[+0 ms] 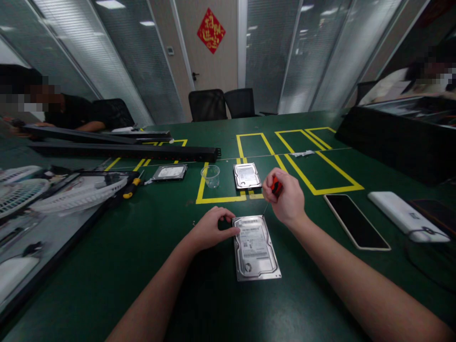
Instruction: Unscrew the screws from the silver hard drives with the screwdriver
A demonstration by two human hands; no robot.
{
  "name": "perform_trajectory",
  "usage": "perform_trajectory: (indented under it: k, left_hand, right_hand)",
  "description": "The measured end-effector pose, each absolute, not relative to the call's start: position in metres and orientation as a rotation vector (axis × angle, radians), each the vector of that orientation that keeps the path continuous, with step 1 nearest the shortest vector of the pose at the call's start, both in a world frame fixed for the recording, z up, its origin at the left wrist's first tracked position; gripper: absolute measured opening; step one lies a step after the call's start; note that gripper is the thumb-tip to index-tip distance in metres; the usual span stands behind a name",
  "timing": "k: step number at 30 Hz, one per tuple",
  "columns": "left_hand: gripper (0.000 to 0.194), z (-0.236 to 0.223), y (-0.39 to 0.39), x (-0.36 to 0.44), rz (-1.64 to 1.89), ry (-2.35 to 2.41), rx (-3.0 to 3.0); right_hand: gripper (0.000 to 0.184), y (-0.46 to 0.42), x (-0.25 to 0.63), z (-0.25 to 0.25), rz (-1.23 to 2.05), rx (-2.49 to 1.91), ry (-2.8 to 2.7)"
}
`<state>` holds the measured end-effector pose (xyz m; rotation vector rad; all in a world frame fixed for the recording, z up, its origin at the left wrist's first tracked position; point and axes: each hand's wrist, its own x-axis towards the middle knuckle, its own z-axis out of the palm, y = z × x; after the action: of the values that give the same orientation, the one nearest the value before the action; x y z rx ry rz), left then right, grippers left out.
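One silver hard drive [256, 249], lower centre of the frame

At left, a yellow-handled screwdriver [131, 188] lies on the green table [149, 228]. Near centre, my left hand [211, 229] has its thumb on the drive's upper-left edge, fingers curled; whether they pinch it, I cannot tell. Right of centre, my right hand [288, 197] grips a red-handled screwdriver [276, 186], its shaft down at the drive's upper-right corner.

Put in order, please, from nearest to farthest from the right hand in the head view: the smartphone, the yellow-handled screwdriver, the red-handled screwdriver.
1. Red-handled screwdriver: gripped in the right hand itself.
2. Smartphone: lying to the hand's right.
3. Yellow-handled screwdriver: far over on the left, beyond the clear plastic cup.
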<state>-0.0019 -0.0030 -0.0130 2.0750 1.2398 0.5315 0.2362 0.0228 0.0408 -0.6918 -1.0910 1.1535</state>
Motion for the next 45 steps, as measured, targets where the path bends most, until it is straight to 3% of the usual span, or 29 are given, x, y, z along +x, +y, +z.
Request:
perform_trajectory:
  k: [6,17,23,33,37,42,45]
  left_hand:
    - [0.035,-0.015,-0.002,-0.003,0.528,1.230,2.071]
    - [0.034,-0.013,-0.003,-0.003,0.537,1.228,2.070]
    - [0.035,-0.014,-0.002,-0.003,0.530,1.227,2.071]
    - [0.031,-0.014,-0.003,-0.003,0.544,1.211,2.083]
    - [0.032,-0.014,-0.003,-0.003,0.533,1.226,2.083]
    - [0.031,-0.013,-0.002,-0.002,0.528,1.234,2.087]
    - [0.031,-0.013,-0.002,-0.002,0.528,1.230,2.084]
  right_hand:
    - [0.031,0.022,0.234,0.043,1.160,-0.686,-1.132]
    - [0.013,0.016,0.231,0.047,1.247,-0.681,-1.216]
    - [0.034,0.019,0.231,0.048,1.210,-0.672,-1.233]
    - [0.011,0.013,0.240,0.045,1.298,-0.626,-1.185]
    - [0.029,0.010,0.244,0.043,1.276,-0.583,-1.256]
    - [0.012,0.007,0.245,0.037,1.201,-0.625,-1.315]
    - [0.022,0.005,0.243,0.035,1.173,-0.604,-1.316]
